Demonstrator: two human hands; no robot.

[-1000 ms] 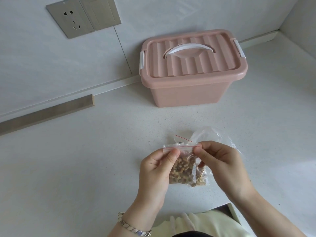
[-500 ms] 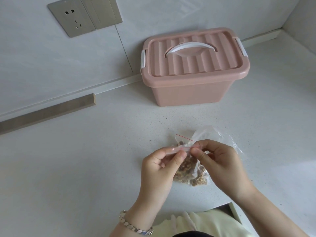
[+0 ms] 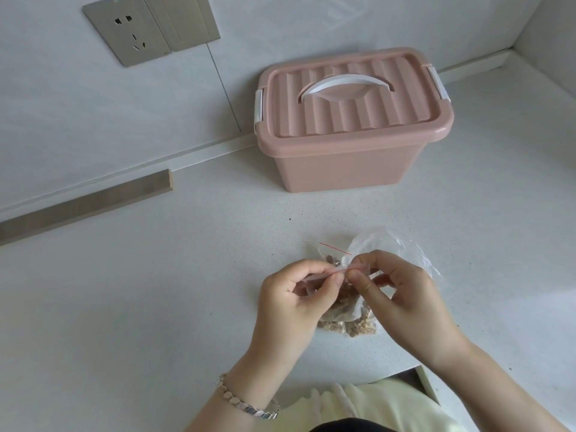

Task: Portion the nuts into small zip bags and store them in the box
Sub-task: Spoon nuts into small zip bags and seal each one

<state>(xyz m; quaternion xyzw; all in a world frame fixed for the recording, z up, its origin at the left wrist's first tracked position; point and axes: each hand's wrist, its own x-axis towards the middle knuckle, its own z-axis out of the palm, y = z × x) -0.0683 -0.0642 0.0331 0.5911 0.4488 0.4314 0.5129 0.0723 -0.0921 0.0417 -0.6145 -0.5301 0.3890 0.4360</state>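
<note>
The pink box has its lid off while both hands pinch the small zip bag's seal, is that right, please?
Not quite: the head view shows the pink box with its lid on. The left hand and right hand do pinch the seal of the small zip bag.

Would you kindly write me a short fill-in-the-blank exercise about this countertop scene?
1. The left hand and right hand pinch a small zip bag holding ____.
2. The box with the white handle is coloured ____.
3. A bracelet circles the person's ____ wrist.
Missing words: nuts; pink; left.
</note>
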